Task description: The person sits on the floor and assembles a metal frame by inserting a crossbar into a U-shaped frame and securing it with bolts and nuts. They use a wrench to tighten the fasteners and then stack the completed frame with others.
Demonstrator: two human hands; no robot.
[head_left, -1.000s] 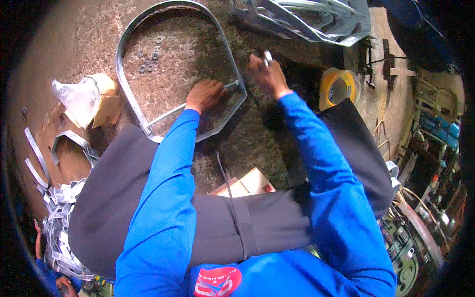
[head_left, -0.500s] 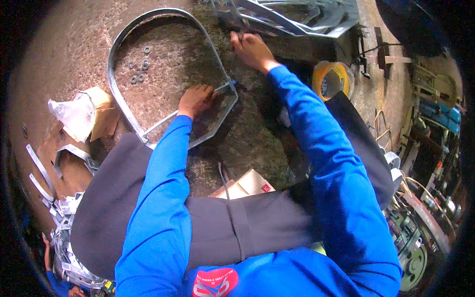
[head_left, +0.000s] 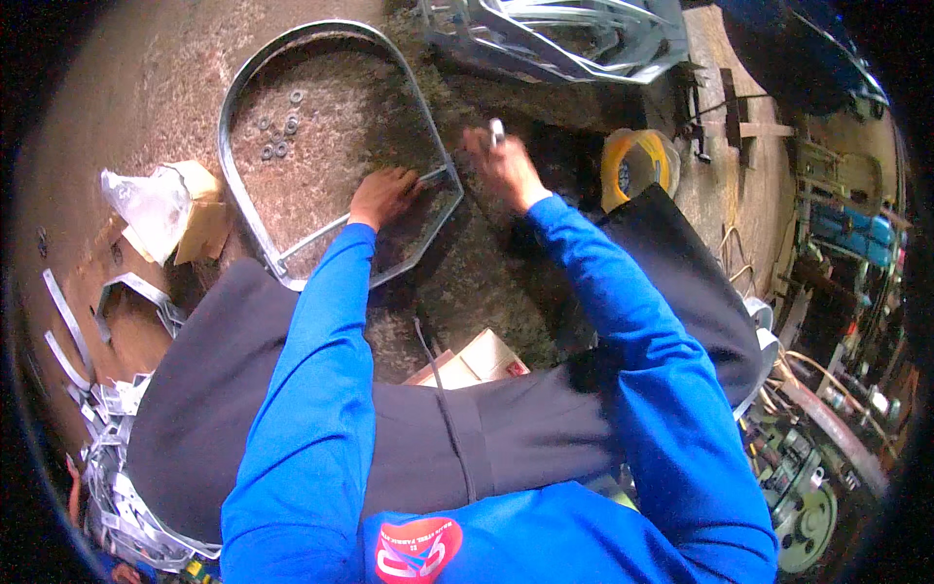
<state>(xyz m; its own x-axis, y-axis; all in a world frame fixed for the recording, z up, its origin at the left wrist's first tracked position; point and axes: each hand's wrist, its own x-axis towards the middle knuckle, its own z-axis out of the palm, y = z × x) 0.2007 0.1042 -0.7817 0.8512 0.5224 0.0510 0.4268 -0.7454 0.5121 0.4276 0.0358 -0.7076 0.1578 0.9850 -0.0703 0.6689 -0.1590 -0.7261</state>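
A flat metal band bent into an arch-topped frame [head_left: 232, 185] lies on the ground, with a straight crossbar [head_left: 319, 239] along its lower side. My left hand [head_left: 384, 196] is closed around the crossbar near its right end; the fingertips are partly hidden. Just right of the frame, my right hand [head_left: 504, 167] is raised and slightly blurred. A short silver cylindrical piece [head_left: 497, 132] sticks up from its closed fingers; its exact kind cannot be made out. Several small ring-shaped nuts or washers [head_left: 291, 126] lie inside the frame.
More metal frames [head_left: 564, 39] are stacked at the far side. A yellow-rimmed tub [head_left: 617, 175] stands by my right knee. At left are an opened carton with clear plastic [head_left: 180, 209], bent strips [head_left: 66, 316] and a heap of metal pieces [head_left: 122, 477]. Cardboard [head_left: 482, 358] lies between my legs.
My right hand has come back from beside the stacked frames toward the arched frame, with a silver piece now showing in it. My left hand stays on the crossbar.
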